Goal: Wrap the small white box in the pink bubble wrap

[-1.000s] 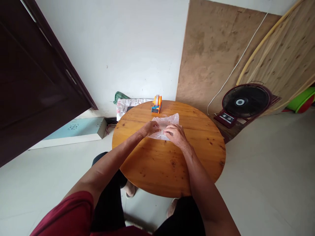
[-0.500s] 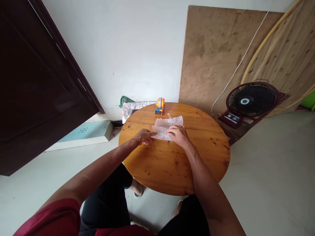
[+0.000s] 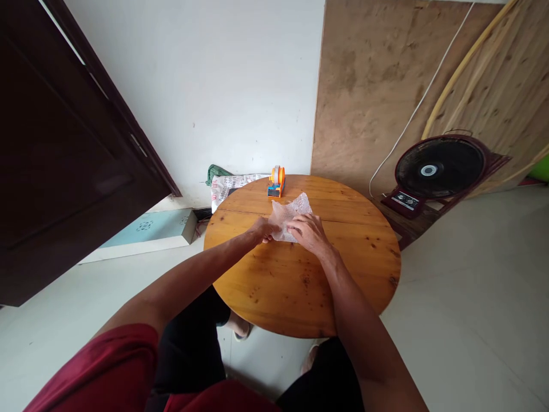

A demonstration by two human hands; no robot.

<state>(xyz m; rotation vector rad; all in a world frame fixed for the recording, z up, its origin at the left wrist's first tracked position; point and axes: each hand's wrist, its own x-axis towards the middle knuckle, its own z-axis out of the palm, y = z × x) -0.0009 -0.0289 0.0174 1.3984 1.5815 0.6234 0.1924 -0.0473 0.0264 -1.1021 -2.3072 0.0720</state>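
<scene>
A sheet of clear bubble wrap (image 3: 282, 214) lies on the round wooden table (image 3: 295, 286), its far right corner sticking up. My left hand (image 3: 264, 229) pinches the wrap at its left edge, thumb on top. From the right, my right hand (image 3: 309, 231) grips the near right part with curled fingers. Whether anything lies inside the wrap, I cannot tell. Just beyond it stands an orange and blue tape dispenser (image 3: 277, 182) with a roll of tape on it.
Behind the table are a printed sack (image 3: 221, 187) and the white wall. A dark red fan (image 3: 437, 171) stands at the right by leaning wooden boards (image 3: 360, 86). On the left are a dark door (image 3: 77, 143) and a pale blue box (image 3: 146, 229) on the floor.
My left hand has moved right, closer to my right hand, and has closed on the wrap. The bubble wrap is drawn in narrower, its far right corner raised. The view has shifted slightly.
</scene>
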